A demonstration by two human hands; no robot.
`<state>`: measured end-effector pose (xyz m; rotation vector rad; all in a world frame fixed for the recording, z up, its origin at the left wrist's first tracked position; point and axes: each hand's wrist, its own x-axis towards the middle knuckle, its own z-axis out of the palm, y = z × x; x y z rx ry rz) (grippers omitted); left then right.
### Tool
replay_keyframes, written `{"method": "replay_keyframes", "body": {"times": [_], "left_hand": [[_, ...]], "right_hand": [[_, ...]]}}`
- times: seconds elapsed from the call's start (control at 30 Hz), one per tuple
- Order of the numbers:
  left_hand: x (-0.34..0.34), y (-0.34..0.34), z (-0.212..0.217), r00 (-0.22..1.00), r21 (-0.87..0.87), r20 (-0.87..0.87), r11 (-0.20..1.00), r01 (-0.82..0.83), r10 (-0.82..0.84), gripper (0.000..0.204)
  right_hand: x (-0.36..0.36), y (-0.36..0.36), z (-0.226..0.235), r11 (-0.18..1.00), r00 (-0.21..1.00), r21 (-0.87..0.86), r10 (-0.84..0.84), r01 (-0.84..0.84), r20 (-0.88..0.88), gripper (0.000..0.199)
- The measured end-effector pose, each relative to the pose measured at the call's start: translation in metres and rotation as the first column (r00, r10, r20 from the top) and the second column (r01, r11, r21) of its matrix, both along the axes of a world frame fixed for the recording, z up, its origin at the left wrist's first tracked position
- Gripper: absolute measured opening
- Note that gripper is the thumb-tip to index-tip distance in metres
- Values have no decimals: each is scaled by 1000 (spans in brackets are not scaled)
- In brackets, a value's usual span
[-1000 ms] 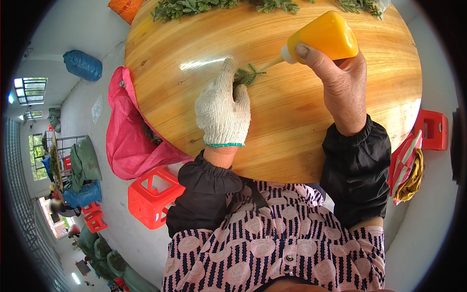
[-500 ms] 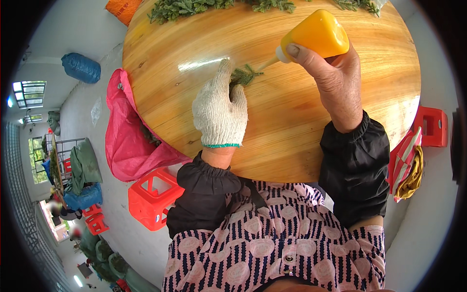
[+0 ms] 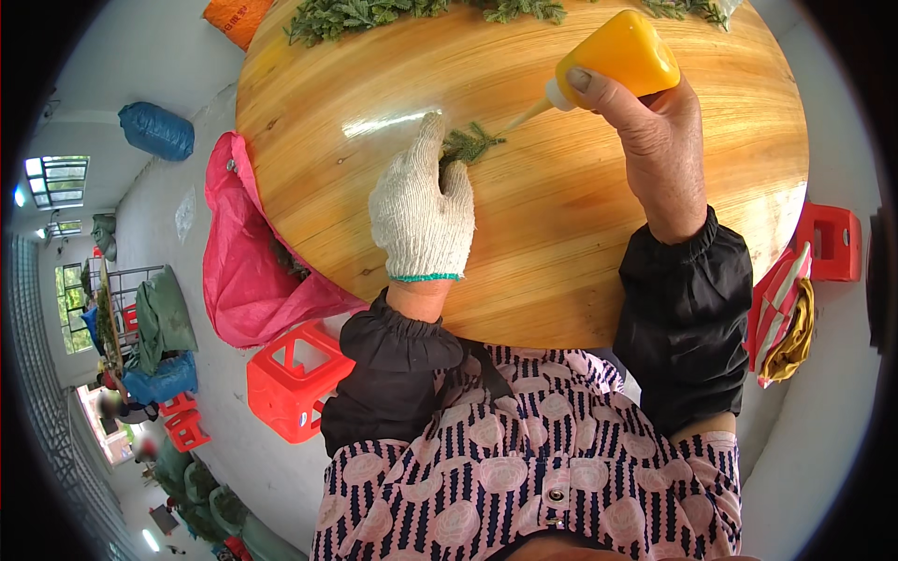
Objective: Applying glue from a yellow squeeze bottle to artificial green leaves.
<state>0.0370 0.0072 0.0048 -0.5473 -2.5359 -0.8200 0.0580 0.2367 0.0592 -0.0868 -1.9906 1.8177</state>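
Observation:
My left hand (image 3: pixel 426 206), in a white knit glove with a green cuff edge, is closed around the base of a small green artificial fir sprig (image 3: pixel 474 142). The sprig's tip points right, just above the wooden table (image 3: pixel 543 243). In my bare right hand (image 3: pixel 655 145) is a yellow squeeze bottle (image 3: pixel 625 61) with a long thin nozzle. It is tilted, its nozzle pointing down and left. A small gap separates the nozzle's tip from the sprig's end. The sprig's lower end is hidden in the glove.
Green fir sprigs (image 3: pixel 365 17) lie along the table's far edge. A pink sack (image 3: pixel 238 271) hangs at its left, above a red stool (image 3: pixel 292 383). Another red stool (image 3: pixel 832 243) and a striped cloth (image 3: pixel 776 313) are at the right. A blue sack (image 3: pixel 156 130) lies on the floor.
My right hand has drawn the squeeze bottle slightly up and right, taking its nozzle away from the sprig. My left hand and the sprig have barely moved.

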Motion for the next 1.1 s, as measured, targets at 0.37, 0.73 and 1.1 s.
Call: {"method": "replay_keyframes", "body": {"times": [0.37, 0.73, 1.1], "left_hand": [[-3, -2, 1, 998, -42, -38, 998, -47, 45, 50], [-9, -181, -15, 816, 576, 66, 646, -502, 574, 43], [-144, -118, 7, 988, 487, 93, 860, -151, 120, 47]], "right_hand": [[-7, 28, -6, 936, 995, -343, 48, -75, -86, 25], [-29, 37, -30, 822, 998, -569, 15, 25, 67, 28], [-39, 21, -48, 814, 991, -579, 28, 53, 129, 34]]}}
